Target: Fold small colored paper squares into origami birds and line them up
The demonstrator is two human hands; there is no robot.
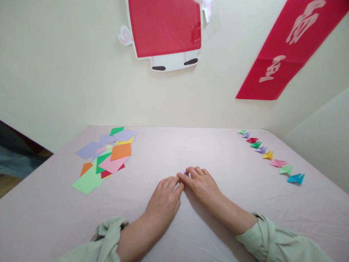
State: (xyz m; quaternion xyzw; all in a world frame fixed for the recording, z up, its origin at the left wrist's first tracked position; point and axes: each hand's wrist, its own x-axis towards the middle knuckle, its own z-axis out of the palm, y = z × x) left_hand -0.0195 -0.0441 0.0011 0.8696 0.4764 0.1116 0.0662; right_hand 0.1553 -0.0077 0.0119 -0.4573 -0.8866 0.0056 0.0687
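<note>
Small lilac paper (184, 173), mid-table, mostly hidden under fingertips. Right hand (201, 183) laid over it, fingers narrow and flat, pressing down. Left hand (163, 198) curled, fingertips drawn together against the right's; actual hold on the paper not discernible. Looks like creasing. Best to pin with one hand, run a nail along the fold, match edges before pressing hard. Loose coloured squares (109, 160) heaped at left. Row of folded pieces (268, 155) along right edge, well apart. Pale pink tabletop (218, 153), smooth. Cream wall behind, with red poster (165, 27) and slanted red banner (283, 54).

Left hand (163, 202); right hand (200, 183); fingertips meeting.
</note>
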